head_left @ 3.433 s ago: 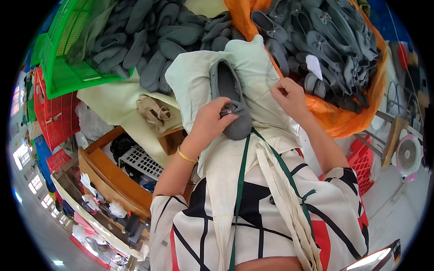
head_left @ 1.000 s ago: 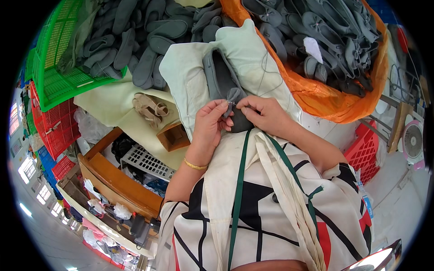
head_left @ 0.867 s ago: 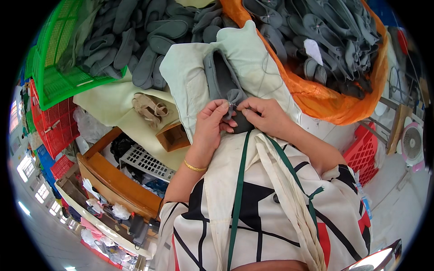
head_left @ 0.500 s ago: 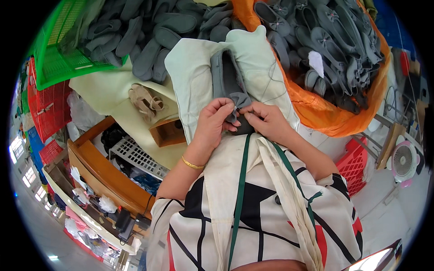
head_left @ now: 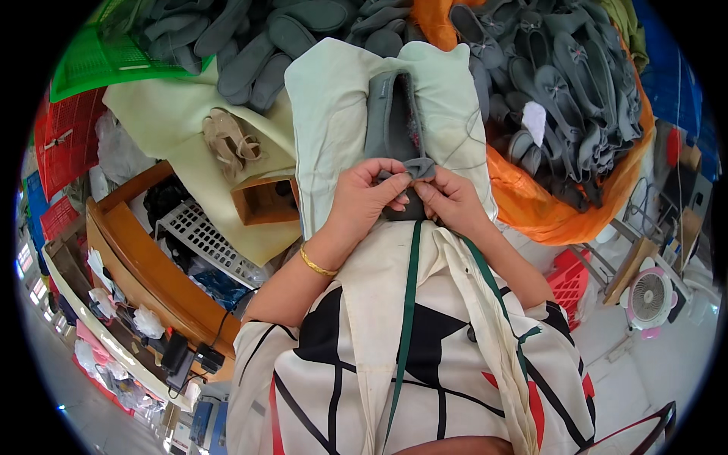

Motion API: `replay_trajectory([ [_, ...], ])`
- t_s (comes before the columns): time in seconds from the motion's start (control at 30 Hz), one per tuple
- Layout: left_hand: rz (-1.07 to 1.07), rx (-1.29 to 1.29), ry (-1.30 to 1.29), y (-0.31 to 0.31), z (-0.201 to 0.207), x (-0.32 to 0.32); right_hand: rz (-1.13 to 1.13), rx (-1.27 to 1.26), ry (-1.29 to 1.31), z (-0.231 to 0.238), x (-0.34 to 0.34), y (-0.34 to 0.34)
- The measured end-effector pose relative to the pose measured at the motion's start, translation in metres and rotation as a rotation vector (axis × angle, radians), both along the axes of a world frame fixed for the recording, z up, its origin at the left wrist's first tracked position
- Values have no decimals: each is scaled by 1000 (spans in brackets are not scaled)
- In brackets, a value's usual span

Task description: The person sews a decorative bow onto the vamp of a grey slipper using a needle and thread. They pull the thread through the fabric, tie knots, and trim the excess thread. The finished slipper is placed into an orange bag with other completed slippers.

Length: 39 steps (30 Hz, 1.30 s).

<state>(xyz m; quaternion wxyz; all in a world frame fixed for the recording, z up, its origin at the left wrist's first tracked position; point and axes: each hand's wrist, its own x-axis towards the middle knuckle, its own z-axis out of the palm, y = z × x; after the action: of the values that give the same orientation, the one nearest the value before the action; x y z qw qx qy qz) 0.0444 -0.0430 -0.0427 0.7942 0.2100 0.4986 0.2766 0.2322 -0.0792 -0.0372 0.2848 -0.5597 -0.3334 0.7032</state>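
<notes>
A dark grey slip-on shoe (head_left: 385, 129) lies on the pale cloth (head_left: 330, 129) in front of my body, its opening toward the far side. At its near end sits a grey fabric bow (head_left: 419, 167), pinched between the fingertips of both hands. My left hand (head_left: 368, 199) grips the bow's left side with thumb and fingers closed. Opposite it, my right hand (head_left: 453, 203) holds the right side in a pinch. My fingers cover much of the shoe's toe. A thin dark thread (head_left: 472, 144) runs loosely over the cloth to the right.
An orange bag (head_left: 523, 205) at the right holds many grey shoes with bows. Far left, more grey shoes (head_left: 292, 34) are heaped beside a green crate (head_left: 114, 64). Beige sandals (head_left: 227, 140) and a small wooden box (head_left: 262, 201) lie left; a fan (head_left: 651, 294) stands right.
Both hands stay at the shoe's near end; the bow is now raised and folded between the fingertips. The whole view has shifted slightly.
</notes>
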Motion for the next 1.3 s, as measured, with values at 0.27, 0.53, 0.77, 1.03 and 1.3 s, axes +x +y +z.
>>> replay_trajectory([
  [0.27, -39, 19, 22, 1, 2, 0, -21, -37, 12, -2, -3, 2],
  [0.53, 31, 11, -44, -3, 3, 3, 24, 70, 59, -1, -2, 3],
  [0.77, 56, -1, -45, -6, 5, 4, 50, 185, 65, -6, 3, 2],
  [1.03, 125, -12, -106, -10, 1, 5, 25, 145, 125, -15, 7, -5],
  [1.3, 105, -42, -89, -9, 1, 3, 59, 175, -76, -9, -6, -1],
])
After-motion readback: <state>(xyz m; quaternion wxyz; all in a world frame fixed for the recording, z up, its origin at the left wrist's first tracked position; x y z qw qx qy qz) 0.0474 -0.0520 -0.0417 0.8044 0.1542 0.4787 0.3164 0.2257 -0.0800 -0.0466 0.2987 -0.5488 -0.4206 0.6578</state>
